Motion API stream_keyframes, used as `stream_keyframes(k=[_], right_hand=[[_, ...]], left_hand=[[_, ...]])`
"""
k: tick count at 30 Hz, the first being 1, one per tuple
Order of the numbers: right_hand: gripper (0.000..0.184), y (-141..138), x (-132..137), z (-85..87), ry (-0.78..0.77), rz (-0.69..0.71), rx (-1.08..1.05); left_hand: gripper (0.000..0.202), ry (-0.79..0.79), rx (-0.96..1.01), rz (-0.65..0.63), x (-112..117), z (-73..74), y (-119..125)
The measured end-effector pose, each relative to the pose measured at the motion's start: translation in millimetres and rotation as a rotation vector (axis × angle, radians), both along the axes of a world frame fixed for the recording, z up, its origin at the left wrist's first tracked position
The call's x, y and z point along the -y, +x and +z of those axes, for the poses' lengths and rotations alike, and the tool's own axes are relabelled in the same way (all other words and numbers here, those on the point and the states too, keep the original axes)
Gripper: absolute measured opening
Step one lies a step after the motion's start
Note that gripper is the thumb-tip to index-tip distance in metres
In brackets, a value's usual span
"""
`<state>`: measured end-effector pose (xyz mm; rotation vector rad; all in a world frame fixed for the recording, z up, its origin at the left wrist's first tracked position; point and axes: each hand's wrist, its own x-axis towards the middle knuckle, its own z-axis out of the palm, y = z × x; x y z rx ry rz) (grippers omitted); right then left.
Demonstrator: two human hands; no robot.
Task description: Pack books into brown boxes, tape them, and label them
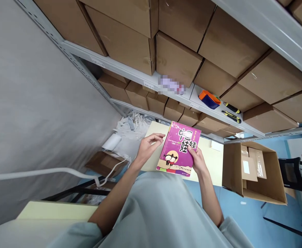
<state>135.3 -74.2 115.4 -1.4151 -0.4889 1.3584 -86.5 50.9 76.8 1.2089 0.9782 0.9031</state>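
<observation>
A purple book [178, 150] with large Chinese characters and two cartoon figures on its cover is held up in front of my body, cover toward me. My right hand [197, 159] grips its lower right side, the thumb lying on the cover and the other fingers hidden behind. Just off the book's left edge is my left hand [151, 146], its fingers loosely bent, with a gap between thumb and forefinger and nothing visible in it. Below and behind the book lies a pale yellow tabletop [211, 165].
Cardboard boxes [178, 57] fill the shelves ahead. An orange and blue tape dispenser [209, 99] and yellow-black utility knives [231, 116] lie on the shelf edge. At right stands an open carton [233, 168] with parcels inside. White crumpled material [132, 127] is piled at left.
</observation>
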Motion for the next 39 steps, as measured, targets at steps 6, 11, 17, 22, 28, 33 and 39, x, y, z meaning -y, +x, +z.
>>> stream_keyframes(k=[6, 11, 17, 22, 28, 33, 39], right_hand=[[0.060, 8, 8, 1.5, 0.050, 0.010, 0.073], [0.056, 11, 18, 7.4, 0.095, 0.022, 0.154], [0.039, 15, 21, 26.0, 0.233, 0.213, 0.386], [0.023, 15, 23, 32.1, 0.337, 0.244, 0.561], [0.056, 12, 27, 22.4, 0.198, 0.155, 0.440], [0.076, 4, 31, 6.6, 0.066, 0.018, 0.243], [0.062, 13, 38, -24.4, -0.047, -0.033, 0.116]], left_hand=[[0.029, -0.102, 0.037, -0.056, 5, 5.3, 12], [0.059, -0.069, 0.021, -0.287, 7, 4.3, 6], [0.032, 0.145, -0.008, -0.295, 10, -3.8, 1], [0.020, 0.319, -0.005, -0.139, 15, -1.2, -3], [0.031, 0.202, -0.020, -0.239, 23, 1.9, -12], [0.049, 0.115, 0.010, -0.309, 33, -6.4, -13], [0.043, -0.011, 0.046, -0.367, 40, -17.5, -10]])
